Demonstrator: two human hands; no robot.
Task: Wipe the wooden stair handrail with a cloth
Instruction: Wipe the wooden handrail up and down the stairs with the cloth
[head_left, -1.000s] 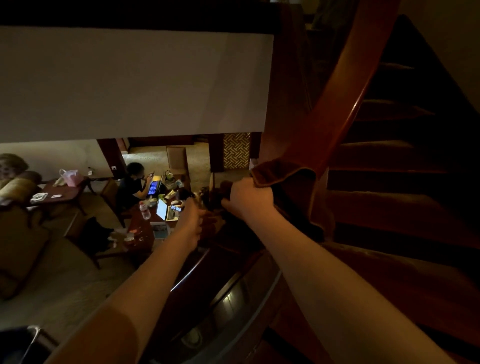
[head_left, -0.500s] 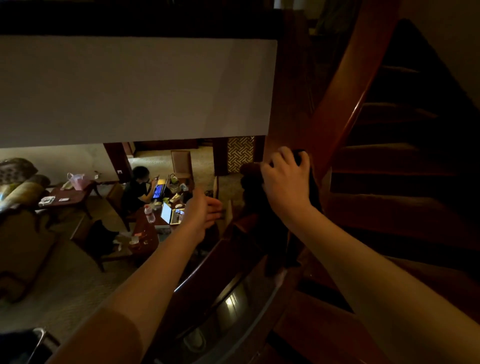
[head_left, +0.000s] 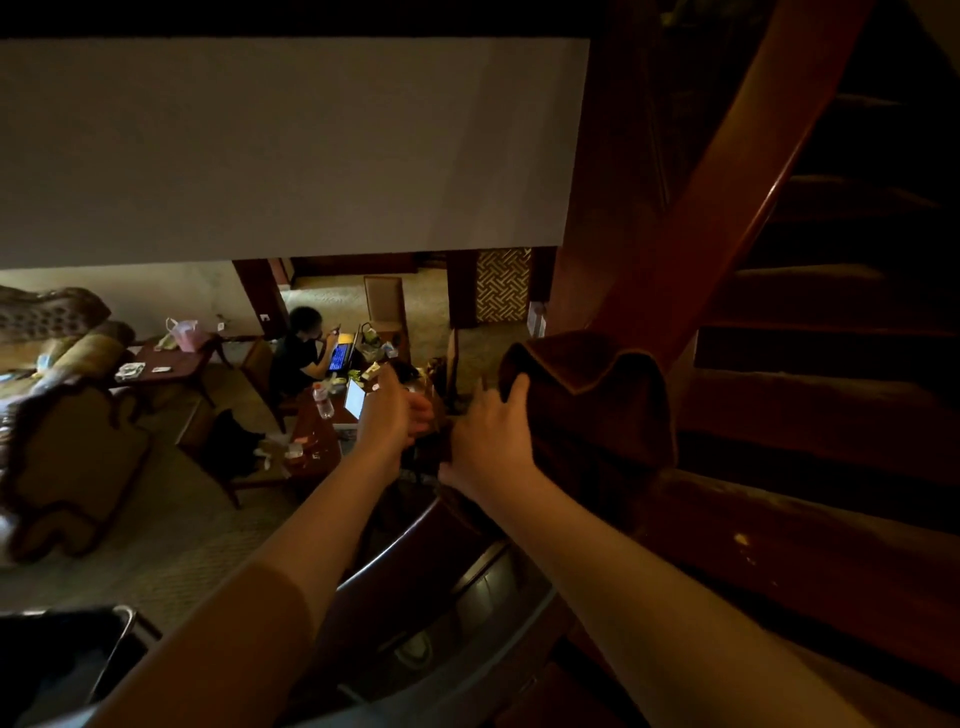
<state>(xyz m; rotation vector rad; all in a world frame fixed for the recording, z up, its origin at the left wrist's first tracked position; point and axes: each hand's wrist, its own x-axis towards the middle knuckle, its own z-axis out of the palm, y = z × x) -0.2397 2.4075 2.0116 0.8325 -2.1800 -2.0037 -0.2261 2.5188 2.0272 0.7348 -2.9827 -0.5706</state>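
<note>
Head view: the right hand (head_left: 491, 441) grasps a dark brown cloth (head_left: 587, 395), its fingers curled over the cloth's left edge where it drapes over the wooden handrail (head_left: 727, 208). The left hand (head_left: 397, 413) hovers just left of it, fingers loosely curled, grip released. On the floor below, a person (head_left: 298, 348) sits at a desk (head_left: 317, 441) with 2 laptops.

The handrail (head_left: 727, 218) carries a brown cloth (head_left: 592, 400), draped over it just beyond the right hand's fingers (head_left: 511, 395); the rail climbs on above them.
</note>
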